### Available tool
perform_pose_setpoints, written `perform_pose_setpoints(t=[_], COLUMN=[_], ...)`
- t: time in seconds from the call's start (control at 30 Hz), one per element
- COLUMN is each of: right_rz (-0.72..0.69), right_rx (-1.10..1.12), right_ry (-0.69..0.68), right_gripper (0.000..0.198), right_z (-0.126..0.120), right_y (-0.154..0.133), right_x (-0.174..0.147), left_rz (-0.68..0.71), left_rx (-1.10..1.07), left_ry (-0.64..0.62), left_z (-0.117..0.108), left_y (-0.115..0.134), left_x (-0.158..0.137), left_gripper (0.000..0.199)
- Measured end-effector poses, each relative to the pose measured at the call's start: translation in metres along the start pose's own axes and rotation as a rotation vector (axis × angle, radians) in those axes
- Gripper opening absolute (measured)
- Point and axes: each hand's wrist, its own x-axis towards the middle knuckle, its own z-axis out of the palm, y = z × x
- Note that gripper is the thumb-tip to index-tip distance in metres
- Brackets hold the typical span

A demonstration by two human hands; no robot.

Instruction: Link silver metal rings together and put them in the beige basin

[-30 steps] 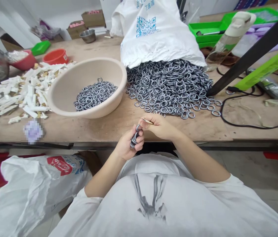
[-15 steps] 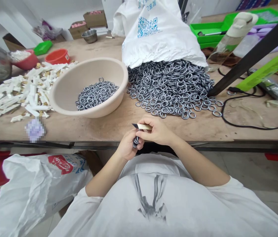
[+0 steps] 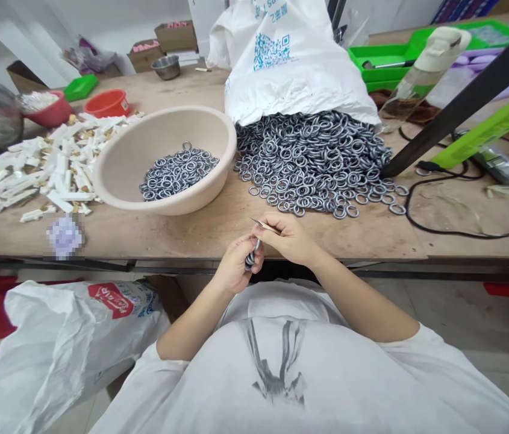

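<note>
Rings [image 3: 249, 261], dark grey and several together, sit bunched in the curled fingers of the left hand [image 3: 234, 265] in the head view, the only view. One raised ring [image 3: 258, 246] stands above the bunch, pinched where the two hands meet. The right hand [image 3: 294, 239] is closed, thumb and fingers gripping a slim pale tool [image 3: 268, 227] with a dark, pointed tip. Both hands are held near the front edge of the table [image 3: 182, 235].

The change in the last half second is at the tool: its broad face was showing then, the tip pointing left across the left hand; now it appears nearly edge-on, and the raised ring, largely covered then, can be seen. That suggests the work is at the rim of this single ring, with the bunch as a supply; whether the tool touches it I cannot tell.

More rings [image 3: 177, 173] lie in the beige bowl [image 3: 123, 181], and a far larger pile [image 3: 317, 163] spills from the white bag [image 3: 299, 84] beyond the hands. Neither stock looks different from the earlier pictures. White pieces [image 3: 62, 169] lie left of the bowl.
</note>
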Motion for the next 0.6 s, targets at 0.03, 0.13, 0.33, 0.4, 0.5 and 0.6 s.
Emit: perform_pose_setpoints(t=[0.03, 0.13, 0.33, 0.4, 0.5, 0.6], right_rz=[0.017, 0.054, 0.033, 0.024, 0.032, 0.045], right_rx=[0.018, 0.041, 0.038, 0.028, 0.009, -0.024], right_ry=[0.0, 0.0, -0.035, -0.041, -0.048, -0.049], right_gripper=[0.023, 0.027, 0.032, 0.032, 0.033, 0.031], right_z=[0.0006, 0.002, 0.0023, 0.0015, 0.0, -0.0006], right_y=[-0.0003, -0.0015, -0.0024, -0.0016, 0.0008, 0.0043], right_x=[-0.0006, -0.0024, -0.0043, -0.0048, -0.0062, -0.0085], left_rz=[0.001, 0.003, 0.007, 0.013, 0.027, 0.035], left_rx=[0.0, 0.009, 0.032, 0.042, 0.049, 0.047], left_ry=[-0.001, 0.0, -0.003, 0.005, 0.021, 0.045], left_z=[-0.0001, 0.0003, 0.0022, 0.0022, 0.0015, 0.0008], left_y=[-0.0005, -0.002, -0.0031, -0.0032, -0.0041, -0.0053], left_x=[0.0001, 0.0, -0.0004, 0.0001, 0.0011, 0.0018], left_gripper=[0.039, 0.039, 0.039, 0.039, 0.039, 0.04])
